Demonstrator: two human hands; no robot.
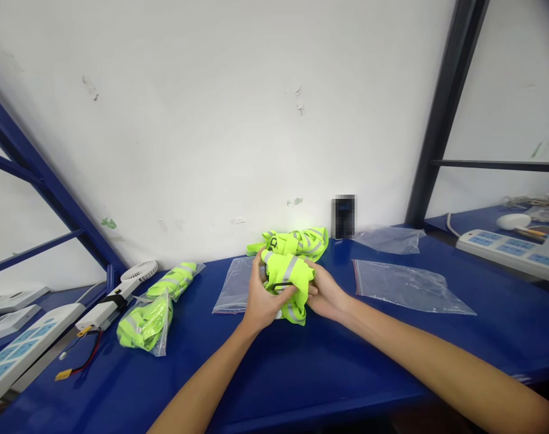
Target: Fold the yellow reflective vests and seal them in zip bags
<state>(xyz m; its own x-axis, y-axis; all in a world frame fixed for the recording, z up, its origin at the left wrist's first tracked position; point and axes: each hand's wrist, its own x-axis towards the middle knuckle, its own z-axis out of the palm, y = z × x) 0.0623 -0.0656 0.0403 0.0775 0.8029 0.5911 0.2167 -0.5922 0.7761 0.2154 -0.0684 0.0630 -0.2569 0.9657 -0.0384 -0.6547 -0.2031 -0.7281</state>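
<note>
Neon-yellow reflective cloth (297, 269) bunched between the left hand (262, 301) and right hand (325, 292)
Both hands curl closed around it, over the blue bench (338, 374), in front of 1 loose neon heap (304, 242) near the wall (211, 120). 2 bagged bundles (143, 322) lie to the left, 2 clear bags (405, 288) to the right.

Bagged garments (144, 324) left of held garment (295, 271), bags (410, 286) right

Scuffed white wall (202, 120), glossy blue tabletop (347, 374)
</note>
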